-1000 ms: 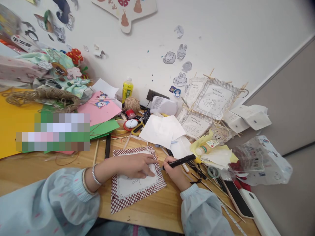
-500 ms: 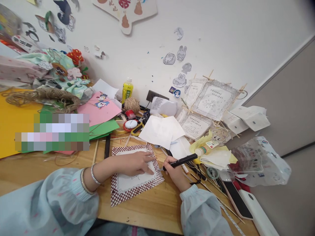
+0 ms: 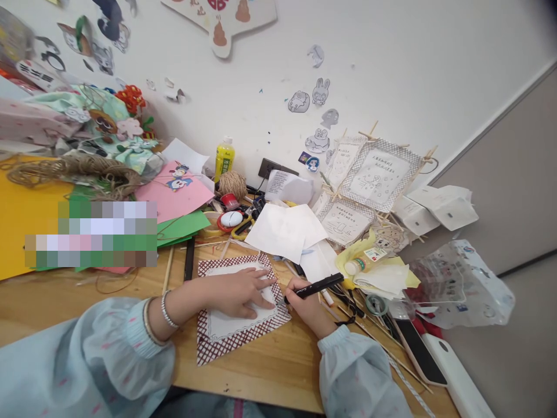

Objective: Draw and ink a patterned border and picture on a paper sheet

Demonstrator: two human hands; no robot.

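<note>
While the left hand [image 3: 241, 290] is lying spread flat across the crosshatch-bordered sheet [image 3: 226, 325], gripping nothing and pinning it to the wooden tabletop [image 3: 256, 374], the right hand [image 3: 300, 299] is pinching a black marker [image 3: 315, 285] in a narrow grip close to its writing end. Taking the sheet as the clock's centre, the left forearm is coming in from 9 o'clock, and a beaded bracelet [image 3: 167, 309] is circling its wrist. The marker's tip is pointing at the border's 3 o'clock edge, its rear end slanting off toward 2; whether the tip is actually touching the sheet, I cannot tell.

Judging by this pose, the person is working on the maroon hatching along that edge. The next move seems to be calling for short, controlled strokes inside the band, with the left fingers bracing the sheet and keeping out of the marker's path; any slip could be sending ink into the white panel or onto the wood.

Around the sheet, a ball of twine [image 3: 232, 184] is sitting at 12 o'clock, loose white sheets [image 3: 282, 229] are lying at 1, and green paper [image 3: 187, 228] is lying at 11. Between 1 and 2, a stick-framed drawing [image 3: 378, 177] is showing a similar hatched border, and a smartphone [image 3: 420, 351] is resting just past 3.
</note>
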